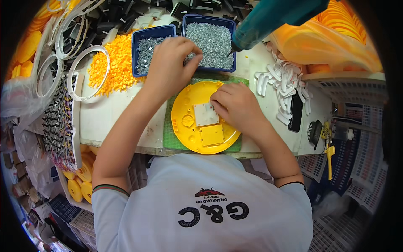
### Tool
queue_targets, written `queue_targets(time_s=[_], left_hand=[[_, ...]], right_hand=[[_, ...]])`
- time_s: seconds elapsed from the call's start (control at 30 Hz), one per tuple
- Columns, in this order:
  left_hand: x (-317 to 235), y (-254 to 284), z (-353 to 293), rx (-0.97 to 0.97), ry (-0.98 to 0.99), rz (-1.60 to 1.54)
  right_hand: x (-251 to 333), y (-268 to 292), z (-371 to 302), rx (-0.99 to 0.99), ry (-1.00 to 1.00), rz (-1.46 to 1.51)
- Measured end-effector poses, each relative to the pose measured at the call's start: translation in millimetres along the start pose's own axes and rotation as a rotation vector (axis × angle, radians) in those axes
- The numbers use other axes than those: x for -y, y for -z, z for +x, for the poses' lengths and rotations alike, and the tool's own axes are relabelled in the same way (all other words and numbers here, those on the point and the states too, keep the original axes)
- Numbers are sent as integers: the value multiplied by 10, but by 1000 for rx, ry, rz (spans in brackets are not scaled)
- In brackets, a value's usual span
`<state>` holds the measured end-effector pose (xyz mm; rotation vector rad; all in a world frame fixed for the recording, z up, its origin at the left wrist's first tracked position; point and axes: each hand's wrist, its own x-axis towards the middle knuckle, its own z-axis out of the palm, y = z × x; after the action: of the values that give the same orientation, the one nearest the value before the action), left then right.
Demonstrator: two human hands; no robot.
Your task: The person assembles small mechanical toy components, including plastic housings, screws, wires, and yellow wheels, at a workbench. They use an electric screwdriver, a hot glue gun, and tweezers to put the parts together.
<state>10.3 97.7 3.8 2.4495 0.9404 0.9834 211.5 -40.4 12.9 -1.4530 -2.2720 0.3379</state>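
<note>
A yellow round housing (189, 126) is seen on a green mat (168, 138) at frame centre, on a cluttered white bench (105, 117). The left hand (172, 63) is pinched over a blue screw tray (212, 40) above; the right hand (235, 105) is pressed, fingers curled, on the housing's white board (203, 115).

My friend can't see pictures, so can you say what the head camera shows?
A person at a workbench rests the right hand on a round yellow plastic disc lying on a green mat, while the left hand reaches into blue trays of small silver screws. Beside them are a heap of small orange pieces, white rings and a hanging teal power screwdriver.
</note>
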Motion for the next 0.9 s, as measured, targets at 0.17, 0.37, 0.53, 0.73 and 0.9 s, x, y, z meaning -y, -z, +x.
queue_targets(time_s=[0.17,0.37,0.53,0.73,0.9], left_hand=[[-279,205,-573,148,26,-123],[-394,169,-889,200,56,-105],[-356,263,-825,254,-127,-18],[-41,112,-228,-40,-74,68],[308,-180,248,-64,-177,244]], right_hand=[[-311,124,8,24,-17,128],[-599,152,441,-371,-69,-83],[-924,-43,710,-237,-86,-78],[-735,24,756,-357,-141,-54],[-978,-37,658,-449,17,-109]])
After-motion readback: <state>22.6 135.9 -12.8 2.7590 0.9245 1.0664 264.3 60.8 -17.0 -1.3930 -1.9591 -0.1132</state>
